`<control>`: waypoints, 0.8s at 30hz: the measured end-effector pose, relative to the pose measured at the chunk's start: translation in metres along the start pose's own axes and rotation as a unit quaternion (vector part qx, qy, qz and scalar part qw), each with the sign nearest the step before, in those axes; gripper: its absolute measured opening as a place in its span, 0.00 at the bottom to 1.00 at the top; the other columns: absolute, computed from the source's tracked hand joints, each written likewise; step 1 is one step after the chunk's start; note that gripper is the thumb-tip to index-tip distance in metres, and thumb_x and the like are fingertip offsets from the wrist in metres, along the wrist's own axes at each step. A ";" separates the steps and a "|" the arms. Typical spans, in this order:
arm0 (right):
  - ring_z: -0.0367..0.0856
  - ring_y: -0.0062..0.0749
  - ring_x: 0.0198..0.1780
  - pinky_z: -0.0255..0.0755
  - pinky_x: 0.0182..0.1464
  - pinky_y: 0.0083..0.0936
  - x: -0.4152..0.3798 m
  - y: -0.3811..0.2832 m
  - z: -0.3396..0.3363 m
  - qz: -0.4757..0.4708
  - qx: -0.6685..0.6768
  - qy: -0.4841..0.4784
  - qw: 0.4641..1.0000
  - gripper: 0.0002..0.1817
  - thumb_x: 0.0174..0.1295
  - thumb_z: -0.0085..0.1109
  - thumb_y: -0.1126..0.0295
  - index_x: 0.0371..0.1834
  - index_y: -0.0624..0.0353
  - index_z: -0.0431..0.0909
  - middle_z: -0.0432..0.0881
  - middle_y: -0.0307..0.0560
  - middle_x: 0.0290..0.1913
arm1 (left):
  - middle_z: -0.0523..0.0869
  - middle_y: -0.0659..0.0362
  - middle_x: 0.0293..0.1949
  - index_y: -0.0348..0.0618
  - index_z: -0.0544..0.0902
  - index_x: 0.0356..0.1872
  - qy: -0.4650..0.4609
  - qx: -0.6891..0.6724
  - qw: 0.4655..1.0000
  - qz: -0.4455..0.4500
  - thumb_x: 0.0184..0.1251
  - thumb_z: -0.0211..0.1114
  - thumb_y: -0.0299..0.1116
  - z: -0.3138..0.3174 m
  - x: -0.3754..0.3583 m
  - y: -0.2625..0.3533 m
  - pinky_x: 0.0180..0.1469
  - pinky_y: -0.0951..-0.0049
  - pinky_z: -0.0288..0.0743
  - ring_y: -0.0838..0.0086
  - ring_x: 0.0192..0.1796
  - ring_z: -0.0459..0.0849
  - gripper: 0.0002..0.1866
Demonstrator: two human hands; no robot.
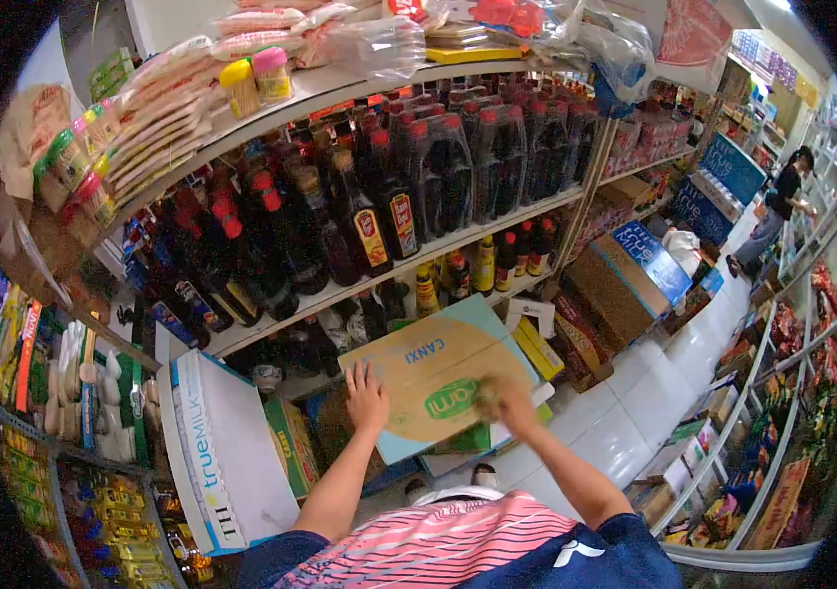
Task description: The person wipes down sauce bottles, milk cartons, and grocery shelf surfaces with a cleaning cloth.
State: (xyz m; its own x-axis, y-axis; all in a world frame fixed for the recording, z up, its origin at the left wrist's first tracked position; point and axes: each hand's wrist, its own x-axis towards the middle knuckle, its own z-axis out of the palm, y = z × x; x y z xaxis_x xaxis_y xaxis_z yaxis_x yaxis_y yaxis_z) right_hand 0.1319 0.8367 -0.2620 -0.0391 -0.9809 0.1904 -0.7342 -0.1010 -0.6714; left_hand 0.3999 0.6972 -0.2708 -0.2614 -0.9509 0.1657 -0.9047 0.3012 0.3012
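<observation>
A flat cardboard box [408, 358] with blue and green print lies in front of me, below the bottle shelf. My left hand [367, 397] rests on its left part with the fingers spread. Over the right part, beside the green logo, is my right hand [509, 404], closed around a small brownish bundle [486, 396] that is blurred; I cannot make out what it is. The bundle touches or hovers just above the box top.
Dark bottles [446, 162] fill the shelf ahead. A white carton [232, 452] stands at the left, a brown and blue carton [624, 290] at the right. Glass-fronted shelves [762, 422] line the right side. Another person [782, 201] stands far down the aisle.
</observation>
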 end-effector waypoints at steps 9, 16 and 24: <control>0.57 0.56 0.57 0.54 0.57 0.41 0.031 -0.068 0.083 0.065 -0.035 0.029 0.997 0.30 0.43 0.56 0.64 0.53 0.62 0.62 0.63 0.61 0.53 | 0.51 0.55 0.63 0.44 0.56 0.60 0.038 -0.023 0.998 -0.049 0.61 0.48 0.40 0.007 -0.005 -0.006 0.57 0.57 0.58 0.60 0.65 0.48 0.27; 0.63 0.43 0.55 0.58 0.56 0.33 0.024 -0.114 0.080 -0.218 0.049 -0.127 0.966 0.25 0.43 0.56 0.67 0.48 0.57 0.67 0.68 0.49 0.52 | 0.67 0.43 0.53 0.38 0.58 0.58 -0.021 -0.325 0.888 -0.325 0.55 0.46 0.59 0.027 -0.023 -0.026 0.53 0.57 0.61 0.50 0.54 0.67 0.38; 0.59 0.55 0.55 0.54 0.57 0.38 0.057 0.020 0.030 0.047 -0.205 0.177 0.961 0.29 0.45 0.56 0.67 0.54 0.61 0.62 0.63 0.62 0.54 | 0.70 0.44 0.51 0.38 0.60 0.57 -0.029 -0.286 0.901 -0.326 0.58 0.39 0.58 -0.002 -0.026 -0.011 0.50 0.57 0.63 0.51 0.51 0.70 0.35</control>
State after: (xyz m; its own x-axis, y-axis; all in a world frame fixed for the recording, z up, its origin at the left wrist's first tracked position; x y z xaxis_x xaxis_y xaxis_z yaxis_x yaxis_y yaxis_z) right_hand 0.1350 0.7733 -0.2862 -0.2938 -0.8568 0.4238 -0.9189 0.1310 -0.3721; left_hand 0.4179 0.7187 -0.2766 0.2297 -0.9364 -0.2654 -0.5565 -0.3501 0.7535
